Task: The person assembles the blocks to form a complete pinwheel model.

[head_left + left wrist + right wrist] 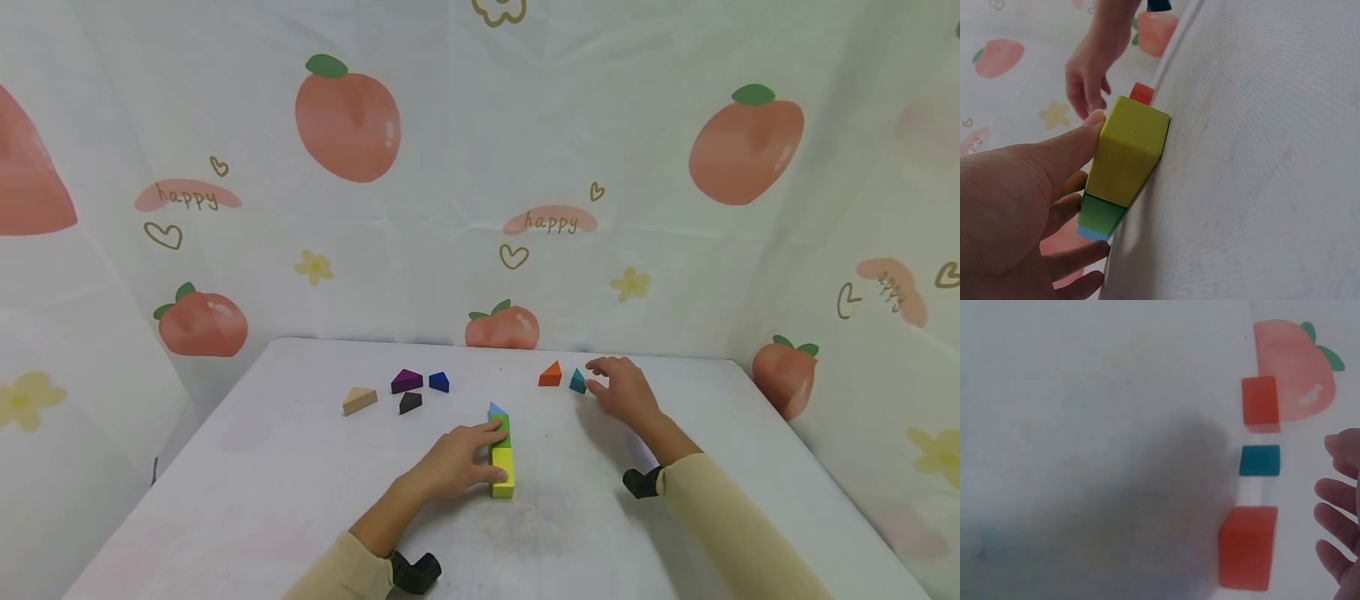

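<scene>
A yellow block (502, 473), a green block (501, 432) and a light blue triangular block (497, 409) lie end to end in a row at mid-table. My left hand (454, 461) rests against the row from the left, thumb on the yellow block and fingers extended by the green one. In the left wrist view the thumb (1075, 147) touches the yellow block's edge. My right hand (624, 392) hovers beside a teal triangular block (577, 382), fingers loosely bent and apart from it. An orange triangular block (550, 374) lies just left of the teal one.
At back left lie a wooden triangular block (360, 400), a purple block (407, 381), a black block (410, 402) and a dark blue block (439, 382). A red block (1247, 549) shows in the right wrist view. A fruit-printed cloth (442, 233) hangs behind the white table (247, 467).
</scene>
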`<state>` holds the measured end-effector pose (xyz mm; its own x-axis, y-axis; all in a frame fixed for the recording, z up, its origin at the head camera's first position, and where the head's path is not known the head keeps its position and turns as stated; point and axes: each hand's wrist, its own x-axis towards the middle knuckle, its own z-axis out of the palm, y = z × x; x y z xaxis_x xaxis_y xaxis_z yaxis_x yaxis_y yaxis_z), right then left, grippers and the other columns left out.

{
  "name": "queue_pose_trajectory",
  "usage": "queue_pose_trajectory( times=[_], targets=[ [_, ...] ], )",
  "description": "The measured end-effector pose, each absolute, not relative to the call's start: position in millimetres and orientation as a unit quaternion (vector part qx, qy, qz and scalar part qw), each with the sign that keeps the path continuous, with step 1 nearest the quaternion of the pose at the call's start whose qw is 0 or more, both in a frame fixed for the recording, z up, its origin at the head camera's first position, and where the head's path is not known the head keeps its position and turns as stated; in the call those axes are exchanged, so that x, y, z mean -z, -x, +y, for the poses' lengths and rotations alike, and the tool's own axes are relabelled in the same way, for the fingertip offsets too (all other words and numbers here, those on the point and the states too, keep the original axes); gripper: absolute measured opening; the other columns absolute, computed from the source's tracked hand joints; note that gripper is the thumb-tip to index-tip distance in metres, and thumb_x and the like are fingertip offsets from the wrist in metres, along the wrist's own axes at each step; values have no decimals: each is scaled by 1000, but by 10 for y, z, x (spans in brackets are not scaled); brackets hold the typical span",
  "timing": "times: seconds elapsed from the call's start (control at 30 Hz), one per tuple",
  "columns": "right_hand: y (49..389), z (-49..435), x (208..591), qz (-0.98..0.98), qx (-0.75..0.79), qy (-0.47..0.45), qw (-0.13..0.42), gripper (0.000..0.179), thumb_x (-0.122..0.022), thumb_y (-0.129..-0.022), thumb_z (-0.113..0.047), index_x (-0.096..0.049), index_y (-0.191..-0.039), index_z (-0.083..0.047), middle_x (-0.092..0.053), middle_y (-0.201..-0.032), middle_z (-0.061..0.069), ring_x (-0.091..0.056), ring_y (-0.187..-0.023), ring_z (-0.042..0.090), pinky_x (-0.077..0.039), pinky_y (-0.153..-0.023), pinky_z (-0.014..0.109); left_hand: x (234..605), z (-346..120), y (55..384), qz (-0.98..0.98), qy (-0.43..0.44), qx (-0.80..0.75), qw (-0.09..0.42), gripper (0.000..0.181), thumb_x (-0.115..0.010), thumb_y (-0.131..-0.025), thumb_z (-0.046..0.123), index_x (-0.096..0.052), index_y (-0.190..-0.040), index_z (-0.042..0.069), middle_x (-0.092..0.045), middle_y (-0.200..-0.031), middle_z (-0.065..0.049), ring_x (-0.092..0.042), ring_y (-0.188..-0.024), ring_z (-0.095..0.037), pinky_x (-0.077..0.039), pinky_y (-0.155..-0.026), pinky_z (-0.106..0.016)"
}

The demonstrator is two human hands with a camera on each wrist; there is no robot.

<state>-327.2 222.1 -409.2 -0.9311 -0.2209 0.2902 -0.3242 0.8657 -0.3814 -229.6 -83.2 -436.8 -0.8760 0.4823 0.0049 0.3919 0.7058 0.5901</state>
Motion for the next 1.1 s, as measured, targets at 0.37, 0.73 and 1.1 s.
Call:
queue_pose_trajectory(
  times=[0.37,0.73,1.1],
  targets=[
    [3142,2462,4170,-967,-195,-139,85,42,-71,-87,-17,-62,-125,-2,-65,-114,16,-53,-100,34,-48,-82,48,4382,-833,2304,920,-240,-301,75,68,-73,-85,44,-50,-144,22,-37,-153,5,-36,-139,-24,-35,-108,-47],
    [3118,2603,4199,-981,-145,-127,18,51,-75,-86,-24,-60,-129,-1,-63,-105,13,-54,-96,31,-50,-79,45,4379,-833,2308,919,-239,-305,77,68,-73,-85,43,-50,-144,22,-37,-153,4,-35,-139,-25,-34,-108,-48],
    [3159,2621,4217,-983,-134,-122,19,42,-72,-88,-25,-64,-121,0,-63,-94,8,-53,-87,27,-49,-76,44,4388,-837,2317,919,-239,-303,77,68,-73,-84,45,-50,-144,22,-37,-153,4,-35,-139,-25,-35,-108,-48]
  ],
)
